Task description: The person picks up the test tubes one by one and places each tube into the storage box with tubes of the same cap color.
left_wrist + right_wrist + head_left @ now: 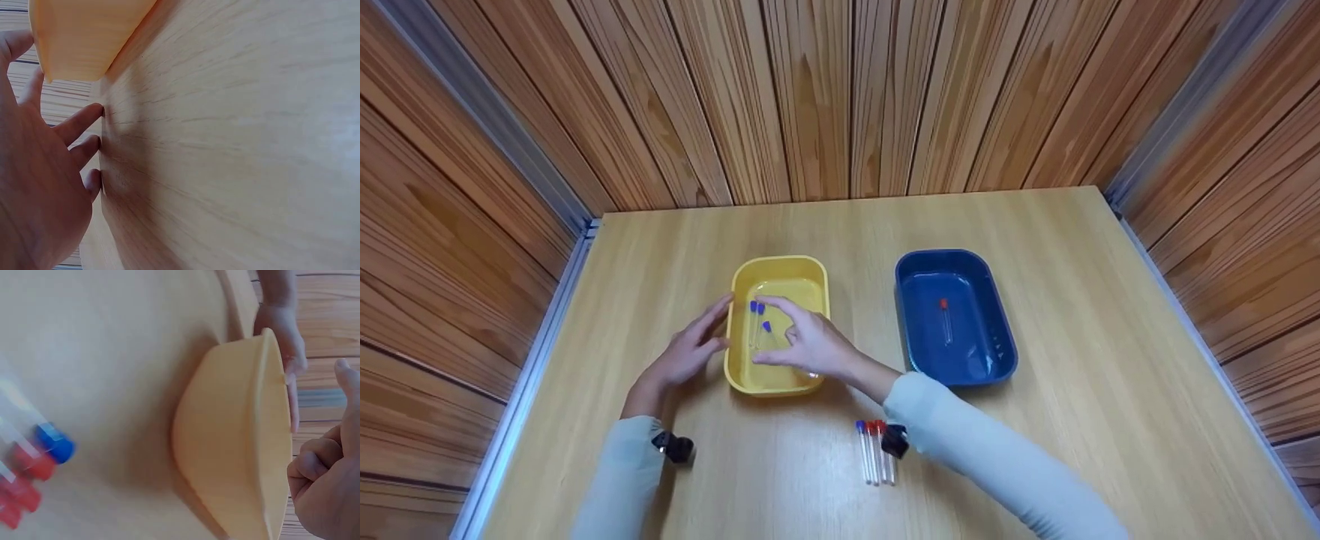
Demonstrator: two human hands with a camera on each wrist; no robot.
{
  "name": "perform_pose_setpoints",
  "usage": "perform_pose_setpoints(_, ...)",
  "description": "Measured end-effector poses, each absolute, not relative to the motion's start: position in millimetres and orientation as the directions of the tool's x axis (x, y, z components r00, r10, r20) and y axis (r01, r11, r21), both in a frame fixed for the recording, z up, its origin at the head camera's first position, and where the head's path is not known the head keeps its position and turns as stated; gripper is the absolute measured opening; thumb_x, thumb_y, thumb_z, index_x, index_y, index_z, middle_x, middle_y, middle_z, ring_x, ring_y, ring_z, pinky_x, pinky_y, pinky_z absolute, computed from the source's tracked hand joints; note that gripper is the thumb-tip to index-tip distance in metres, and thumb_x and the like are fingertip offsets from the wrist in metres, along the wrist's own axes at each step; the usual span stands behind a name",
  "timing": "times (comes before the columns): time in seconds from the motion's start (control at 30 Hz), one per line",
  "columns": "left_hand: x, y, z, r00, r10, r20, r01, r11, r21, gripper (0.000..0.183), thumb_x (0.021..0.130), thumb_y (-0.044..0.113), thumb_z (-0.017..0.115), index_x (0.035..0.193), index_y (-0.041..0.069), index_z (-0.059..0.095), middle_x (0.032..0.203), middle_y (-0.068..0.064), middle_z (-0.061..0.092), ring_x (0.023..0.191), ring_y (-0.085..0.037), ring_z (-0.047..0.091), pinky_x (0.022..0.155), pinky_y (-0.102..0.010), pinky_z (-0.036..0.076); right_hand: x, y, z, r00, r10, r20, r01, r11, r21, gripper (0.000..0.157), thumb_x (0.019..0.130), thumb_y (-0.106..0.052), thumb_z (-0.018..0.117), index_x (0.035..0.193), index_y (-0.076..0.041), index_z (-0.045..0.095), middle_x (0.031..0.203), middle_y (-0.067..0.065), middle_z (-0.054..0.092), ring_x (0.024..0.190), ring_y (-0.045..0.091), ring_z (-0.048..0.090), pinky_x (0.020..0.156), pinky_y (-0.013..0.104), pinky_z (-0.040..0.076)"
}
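Note:
Over the yellow tray [780,260] my right hand [817,346] hovers with thumb and index finger spread apart and nothing between them; its other fingers are curled in the right wrist view. Inside that tray lie clear tubes with blue caps [760,309], partly covered by the right hand. My left hand [686,356] touches the tray's left side with its fingertips, fingers extended. In the left wrist view, some fingers of the left hand [42,163] meet the tray wall [90,34] and the lower ones reach down by the table.
A dark blue tray [919,319] stands to the right, holding one red-capped tube [946,321]. On the table [780,472] near my right forearm, several tubes [870,454] with blue and red caps lie side by side. Wooden panels [817,97] enclose the back and sides.

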State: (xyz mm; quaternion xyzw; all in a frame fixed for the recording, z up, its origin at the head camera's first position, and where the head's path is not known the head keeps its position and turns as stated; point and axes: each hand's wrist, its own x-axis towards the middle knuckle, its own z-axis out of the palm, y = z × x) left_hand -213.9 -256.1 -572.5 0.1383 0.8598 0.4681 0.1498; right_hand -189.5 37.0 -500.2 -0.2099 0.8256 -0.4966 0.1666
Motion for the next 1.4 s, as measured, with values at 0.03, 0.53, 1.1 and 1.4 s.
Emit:
perform_pose_setpoints(0.03,-214,-256,-572,-0.918,0.376,-0.126,0.099,0.524,0.846,0.073,0.117,0.029,0.057,0.181,0.032,0.024,0.191,-0.008,0.022,0.180,-0.041,0.012,0.142,-0.074,0.007,-188,39,-502,-0.854,-0.516,-0.063,-0.186,0.415,-0.890,0.091,0.097,-0.039,0.091,0.174,-0.029,0.043,0.063,-0.014,0.042,0.054,0.007,0.041,0.051,0.019,0.031)
perform_pose_setpoints(0.53,-213,-255,-572,-0.923,0.366,-0.118,0.109,0.543,0.833,0.073,0.116,0.031,0.058,0.181,0.031,0.025,0.191,-0.008,0.024,0.179,-0.040,0.015,0.142,-0.073,0.009,-166,84,-512,-0.828,-0.555,-0.082,-0.206,0.436,-0.876,0.086,0.098,-0.040,0.090,0.170,-0.027,0.045,0.066,-0.006,0.047,0.055,0.013,0.043,0.053,0.019,0.030)
perform_pose_setpoints(1.1,-214,-255,-572,-0.922,0.366,-0.127,0.097,0.536,0.838,0.075,0.116,0.032,0.058,0.182,0.032,0.021,0.191,-0.004,0.023,0.180,-0.037,0.012,0.143,-0.071,0.008,-132,130,-509,-0.815,-0.576,-0.069,-0.306,0.528,-0.792,0.092,0.091,-0.049,0.094,0.168,-0.024,0.049,0.062,-0.012,0.043,0.051,0.003,0.037,0.051,0.018,0.027)
perform_pose_setpoints(1.4,-214,-255,-571,-0.922,0.375,-0.096,0.129,0.530,0.838,0.074,0.116,0.030,0.058,0.182,0.024,0.024,0.190,-0.011,0.024,0.179,-0.040,0.015,0.143,-0.071,0.010,-109,148,-522,-0.778,-0.622,-0.087,-0.416,0.615,-0.670,0.100,0.084,-0.056,0.097,0.166,-0.020,0.052,0.063,-0.017,0.038,0.052,0.000,0.030,0.053,0.019,0.024)
